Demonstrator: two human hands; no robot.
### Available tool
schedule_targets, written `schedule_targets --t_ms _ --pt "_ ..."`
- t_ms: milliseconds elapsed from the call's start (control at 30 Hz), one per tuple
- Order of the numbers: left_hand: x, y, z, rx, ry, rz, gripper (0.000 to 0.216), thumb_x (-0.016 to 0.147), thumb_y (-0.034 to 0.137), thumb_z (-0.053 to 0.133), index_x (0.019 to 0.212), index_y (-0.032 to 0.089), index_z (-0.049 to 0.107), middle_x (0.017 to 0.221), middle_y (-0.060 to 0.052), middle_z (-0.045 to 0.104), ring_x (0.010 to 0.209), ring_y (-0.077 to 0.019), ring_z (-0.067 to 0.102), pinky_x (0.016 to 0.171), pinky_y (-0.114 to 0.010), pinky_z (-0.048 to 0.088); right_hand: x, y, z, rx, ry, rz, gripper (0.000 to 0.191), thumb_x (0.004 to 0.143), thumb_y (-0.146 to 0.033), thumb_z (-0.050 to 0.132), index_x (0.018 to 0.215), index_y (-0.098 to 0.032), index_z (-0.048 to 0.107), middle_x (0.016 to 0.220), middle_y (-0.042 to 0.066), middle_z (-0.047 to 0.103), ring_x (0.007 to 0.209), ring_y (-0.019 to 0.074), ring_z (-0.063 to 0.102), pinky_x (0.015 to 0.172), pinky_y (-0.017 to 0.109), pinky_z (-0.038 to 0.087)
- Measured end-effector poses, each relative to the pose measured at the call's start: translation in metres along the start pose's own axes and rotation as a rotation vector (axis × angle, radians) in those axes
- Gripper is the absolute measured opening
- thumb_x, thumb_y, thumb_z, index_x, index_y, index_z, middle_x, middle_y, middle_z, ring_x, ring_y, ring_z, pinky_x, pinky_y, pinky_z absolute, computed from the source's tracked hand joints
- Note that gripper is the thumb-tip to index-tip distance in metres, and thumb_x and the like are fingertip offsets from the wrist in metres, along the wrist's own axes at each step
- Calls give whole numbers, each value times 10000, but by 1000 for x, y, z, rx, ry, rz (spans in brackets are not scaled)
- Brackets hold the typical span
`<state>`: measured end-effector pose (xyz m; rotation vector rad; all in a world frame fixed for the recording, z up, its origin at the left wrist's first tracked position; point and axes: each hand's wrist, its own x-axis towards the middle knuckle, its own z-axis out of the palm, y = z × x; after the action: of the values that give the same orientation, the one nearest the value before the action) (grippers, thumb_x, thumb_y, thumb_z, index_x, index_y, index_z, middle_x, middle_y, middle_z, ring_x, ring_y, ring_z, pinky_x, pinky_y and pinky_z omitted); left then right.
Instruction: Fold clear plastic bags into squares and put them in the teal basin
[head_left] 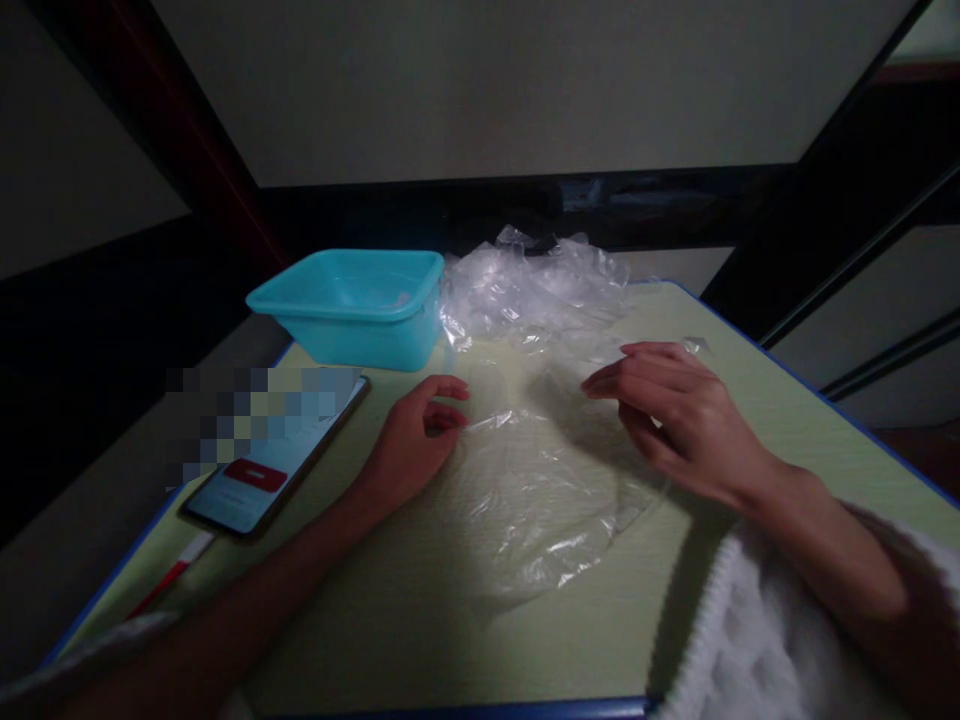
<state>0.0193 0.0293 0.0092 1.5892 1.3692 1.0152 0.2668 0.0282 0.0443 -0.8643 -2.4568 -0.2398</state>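
Note:
A thin clear plastic bag lies spread and wrinkled over the middle of the table, between my two hands. My left hand is at the bag's left edge, thumb and fingers curved with a gap between them; the tips reach the plastic. Above the bag's right side, my right hand hovers with bent fingers pointing left and the thumb held apart below them. It casts a shadow on the plastic. Behind the flat bag rises a crumpled heap of clear plastic bags.
A turquoise plastic basin stands at the back left, beside the heap. In front of it lies a phone with its screen lit, partly pixelated, and a red and white strip near its lower end. The pale table has a blue edge.

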Motion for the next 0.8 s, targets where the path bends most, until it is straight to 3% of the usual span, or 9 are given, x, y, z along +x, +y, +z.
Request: schedule_targets --t_ms 100,233,333,467,633,800 --pt "0 1 0 -11 5 -8 315 583 101 504 890 168 518 965 -29 605 693 -113 592 672 -259 478 2 -8 3 26 -40 -49 290 815 -115 353 887 -165 629 889 89 698 801 205 635 919 441 402" --pt "1 0 -2 -21 26 -33 304 586 98 527 881 175 522 950 -30 613 683 -120 597 666 -271 495 3 -17 12 90 -269 -83 326 939 -250 348 1093 -133 610 1137 119 656 1018 223 614 1015 488 331" --pt "0 1 -4 -40 51 -55 271 614 141 565 878 182 522 979 -37 609 858 -180 625 729 -306 508 2 -23 21 93 -394 -87 483 945 -392 402 1298 -69 466 1348 178 488 1217 265 488 1060 543 262" --pt "-1 3 -5 -98 68 -90 302 638 211 600 922 179 501 1094 -61 585 1036 -228 602 875 -369 474 1 -28 26 164 -523 -124 597 932 -457 397 1354 -35 385 1398 195 409 1300 271 383 1091 561 189" --pt "0 5 -9 -135 66 -152 332 659 265 632 953 165 517 1131 -76 586 1035 -233 606 932 -370 435 3 -34 23 265 -580 -181 562 943 -446 382 1355 -65 394 1403 155 421 1311 247 370 1115 541 128" --pt "0 4 -11 -147 48 -169 318 673 253 620 960 168 513 1162 -79 562 994 -216 622 891 -333 451 2 -36 22 307 -552 -198 521 939 -421 412 1336 -84 428 1395 148 438 1311 237 372 1121 521 136"
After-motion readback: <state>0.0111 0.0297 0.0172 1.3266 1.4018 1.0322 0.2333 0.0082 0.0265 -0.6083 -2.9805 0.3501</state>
